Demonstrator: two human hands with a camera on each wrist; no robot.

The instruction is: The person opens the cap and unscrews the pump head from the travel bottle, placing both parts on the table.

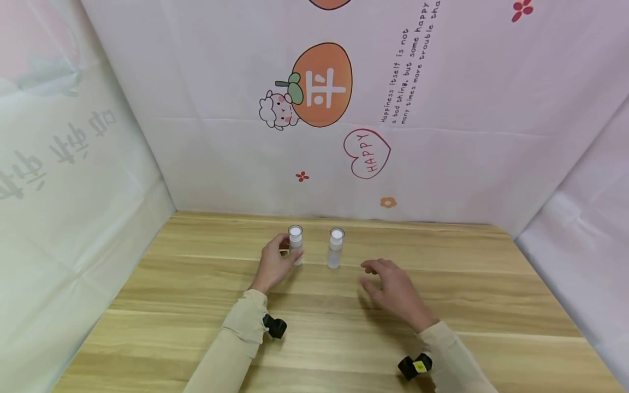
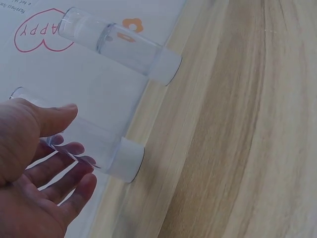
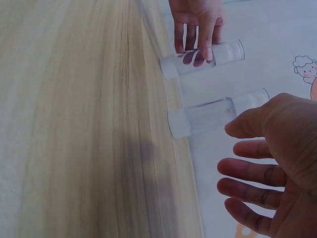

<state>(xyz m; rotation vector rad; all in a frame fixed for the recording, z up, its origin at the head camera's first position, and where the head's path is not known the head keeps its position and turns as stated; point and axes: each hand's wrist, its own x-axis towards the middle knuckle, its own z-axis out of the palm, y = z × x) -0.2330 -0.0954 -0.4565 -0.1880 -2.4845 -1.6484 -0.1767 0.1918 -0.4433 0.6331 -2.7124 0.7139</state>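
Two clear, cylindrical pump bottles with white bases and clear caps stand upright on the table. My left hand (image 1: 275,265) is around the left bottle (image 1: 296,244), thumb on the near side and fingers behind it; through its clear wall the fingertips show in the left wrist view. That bottle's white base (image 2: 128,159) rests on the tabletop. To its right is the second bottle (image 1: 334,249), touched by neither hand. My right hand (image 1: 393,289) hovers to the right of this bottle, fingers loosely bent and apart, holding nothing. In the right wrist view its thumb (image 3: 247,123) appears near the second bottle's upper part.
Both bottles stand toward the back of the wood-grain table (image 1: 324,349). Behind them rises a white printed cloth (image 1: 236,174) with orange fruit and heart drawings. Further white cloth hangs along the left (image 1: 73,218) and right sides.
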